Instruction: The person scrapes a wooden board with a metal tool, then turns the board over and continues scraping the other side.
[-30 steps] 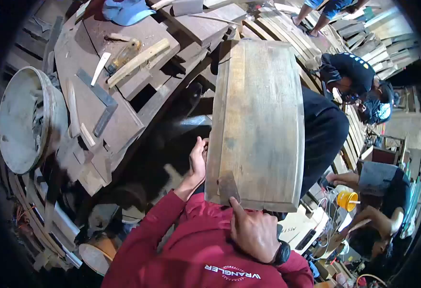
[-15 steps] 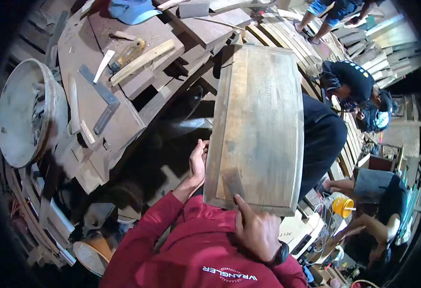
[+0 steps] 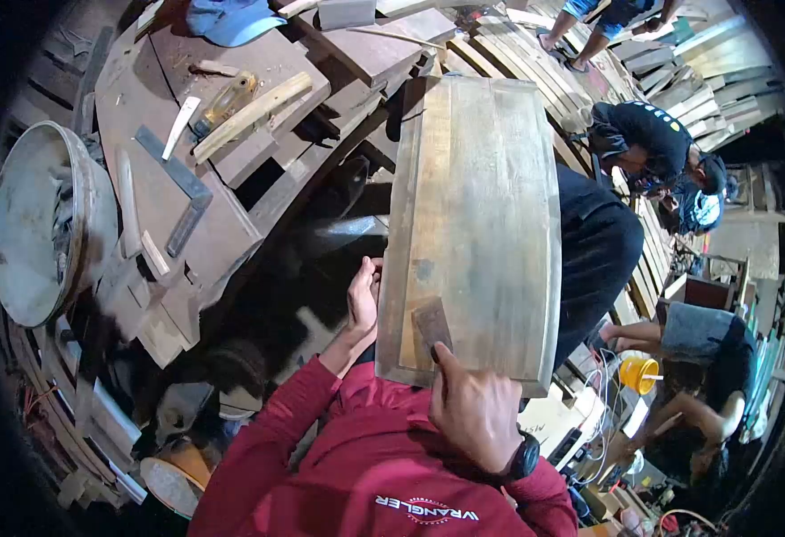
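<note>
A wide wooden panel (image 3: 491,206) with bevelled edges rests across my lap, its near end against my red shirt. My left hand (image 3: 363,300) holds the panel's left edge, its fingers partly hidden at the edge. In my right hand (image 3: 477,412) is a flat, dark rectangular scraper (image 3: 432,326), gripped at its near end and lying against the panel's lower left part. A dark watch is on my right wrist.
On the workbench (image 3: 222,197) at left lie a metal square (image 3: 178,192), a hand plane (image 3: 227,103) and a blue cap (image 3: 231,20). A round basin (image 3: 39,224) stands far left. Other people (image 3: 647,143) sit and work at right.
The scraper has shifted slightly up the panel with my right hand. The whole view has moved a little, and my left hand stays at the panel's edge.
</note>
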Tool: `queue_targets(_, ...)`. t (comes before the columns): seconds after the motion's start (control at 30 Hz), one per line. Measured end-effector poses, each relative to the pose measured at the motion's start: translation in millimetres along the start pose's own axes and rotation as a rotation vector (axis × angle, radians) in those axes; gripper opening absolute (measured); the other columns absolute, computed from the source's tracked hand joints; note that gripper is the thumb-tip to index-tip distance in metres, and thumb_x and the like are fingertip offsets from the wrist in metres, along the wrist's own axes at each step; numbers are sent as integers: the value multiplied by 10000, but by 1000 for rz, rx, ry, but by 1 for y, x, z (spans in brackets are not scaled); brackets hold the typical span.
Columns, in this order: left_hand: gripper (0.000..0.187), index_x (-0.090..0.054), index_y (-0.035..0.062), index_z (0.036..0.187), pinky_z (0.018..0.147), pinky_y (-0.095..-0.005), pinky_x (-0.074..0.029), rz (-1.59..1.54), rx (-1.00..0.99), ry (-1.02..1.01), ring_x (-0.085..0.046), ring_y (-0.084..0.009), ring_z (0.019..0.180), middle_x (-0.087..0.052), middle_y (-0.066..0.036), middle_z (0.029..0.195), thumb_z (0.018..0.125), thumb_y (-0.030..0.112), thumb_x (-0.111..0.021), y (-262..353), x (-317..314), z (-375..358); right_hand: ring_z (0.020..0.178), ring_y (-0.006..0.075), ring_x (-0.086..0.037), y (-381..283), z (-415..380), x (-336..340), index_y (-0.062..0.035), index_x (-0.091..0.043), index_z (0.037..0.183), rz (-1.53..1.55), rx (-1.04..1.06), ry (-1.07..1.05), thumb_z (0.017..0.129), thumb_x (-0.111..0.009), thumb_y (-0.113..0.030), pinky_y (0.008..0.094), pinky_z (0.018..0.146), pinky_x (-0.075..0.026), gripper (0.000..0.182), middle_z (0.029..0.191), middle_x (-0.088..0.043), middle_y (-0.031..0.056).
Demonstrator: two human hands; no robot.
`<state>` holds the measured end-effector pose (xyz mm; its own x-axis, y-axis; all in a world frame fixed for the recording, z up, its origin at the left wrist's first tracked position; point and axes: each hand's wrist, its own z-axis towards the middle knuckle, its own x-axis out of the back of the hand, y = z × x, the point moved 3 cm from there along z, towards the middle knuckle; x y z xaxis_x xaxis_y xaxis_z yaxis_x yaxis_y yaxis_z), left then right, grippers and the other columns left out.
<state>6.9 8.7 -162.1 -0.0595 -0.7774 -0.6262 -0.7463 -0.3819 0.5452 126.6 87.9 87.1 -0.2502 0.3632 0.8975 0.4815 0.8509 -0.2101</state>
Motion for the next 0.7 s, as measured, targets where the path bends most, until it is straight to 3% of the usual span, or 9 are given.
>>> queue_targets(0.3,517,-617,34,1146,906,-313,-487,2,-18,-31,-626,-152,969,-667,-72,1049,1100,488,-372,-6,9,4,481,366,-642,-6,1,-14,-117,-691,1284,26,13,-12,879,-649,-242,504,488,-505,426,552,-612,192)
queue_targets(0.47,492,-609,50,1163,912,-304,-495,71,-48,4,-633,-147,988,-670,-72,1062,1105,473,-365,-3,6,3,454,312,-630,1,-21,-12,-120,-678,1315,-34,71,6,892,-650,-260,454,461,-491,446,535,-605,145)
queue_targets(0.63,483,-624,60,1128,886,-311,-503,-26,35,22,-640,-152,960,-672,-62,1030,1100,476,-380,3,-4,-3,458,303,-631,4,9,-33,-136,-704,1284,-7,37,56,887,-649,-254,460,471,-497,418,545,-611,132)
queue_targets(0.7,483,-620,61,1139,871,-310,-508,65,-45,21,-645,-153,936,-671,-69,1019,1102,475,-374,1,2,-1,454,306,-626,-1,-2,-24,-152,-685,1312,17,89,102,896,-639,-260,467,468,-490,432,542,-606,140)
